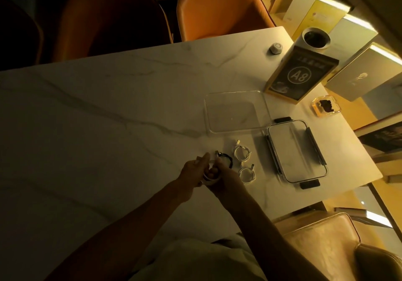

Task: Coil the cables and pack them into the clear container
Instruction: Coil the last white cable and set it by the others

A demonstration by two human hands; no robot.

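Gripping a white cable coil (209, 179) between both hands above the marble counter (97, 117), the left hand (194, 168) curled round the coil's left side, fingers (203, 159) stretched forward past its far edge, the right hand (226, 175) closed on the coil's right side with knuckles turned up. Running in loops under the palms and through the curled fingers, the coil's lower arc showing pale below the two wrists. Poking out just beyond the fingertips, a plug end, and touching or nearly touching it, a black cable (226, 158) lying in a loose loop beside the right hand. Lying just right of the black cable, a coiled white cable (241, 151), flat on the counter; nearer the body, a second coiled white cable (247, 174), close to the right hand yet apart from it. Standing farther off, beyond all the cables, the clear container (237, 111), open-topped, nothing visible inside. Resting to the right of the cables, the clear lid (297, 152) with dark latches, flat on the counter. Sitting at the far right corner, a tall box marked A8 (301, 76), a grey cylinder (316, 38) and a small ashtray (325, 106).
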